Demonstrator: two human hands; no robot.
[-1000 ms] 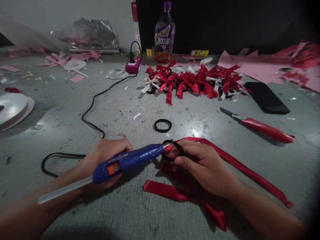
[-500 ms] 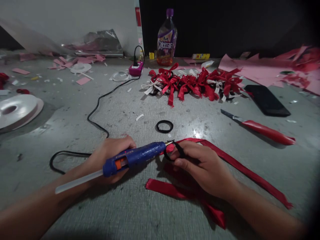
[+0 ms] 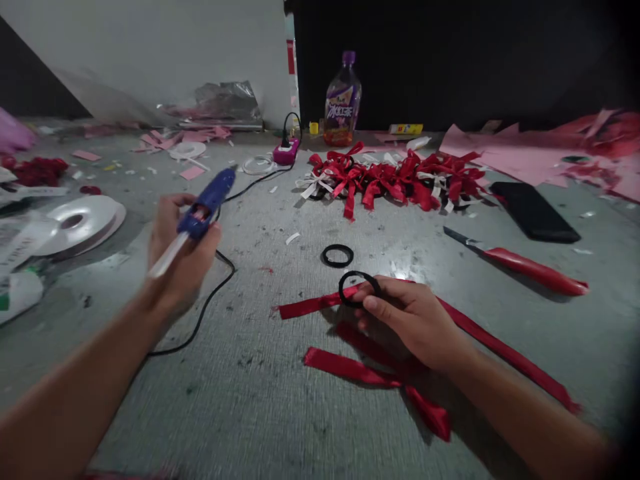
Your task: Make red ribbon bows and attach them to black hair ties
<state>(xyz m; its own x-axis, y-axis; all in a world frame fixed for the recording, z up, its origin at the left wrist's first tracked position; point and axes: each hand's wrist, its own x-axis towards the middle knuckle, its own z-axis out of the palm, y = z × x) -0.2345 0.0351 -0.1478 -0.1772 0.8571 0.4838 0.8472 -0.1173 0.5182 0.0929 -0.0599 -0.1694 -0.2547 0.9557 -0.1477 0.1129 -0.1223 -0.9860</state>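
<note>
My left hand [image 3: 183, 247] is closed round a blue glue gun [image 3: 213, 193], its tip pointing up and away and a pale glue stick [image 3: 169, 255] out of its rear. Between thumb and fingers, my right hand [image 3: 410, 313] pinches a black hair ring [image 3: 343, 287]. A second black ring [image 3: 337, 255] lies on the table just beyond it. Under and beside my right hand are red ribbon strips [image 3: 350, 369], one of them running to the right [image 3: 505, 343].
A pile of red and white bows [image 3: 390, 179] lies at the back, before a bottle [image 3: 343, 100]. On the right are a red-handled knife [image 3: 535, 270] and a black phone [image 3: 535, 211]. White ribbon spools [image 3: 105, 217] lie left; a black cord [image 3: 200, 320] crosses the table.
My left hand has moved left and away with the glue gun, off the ring. My right hand still holds its ring, now more fully in sight. The view has shifted slightly.
</note>
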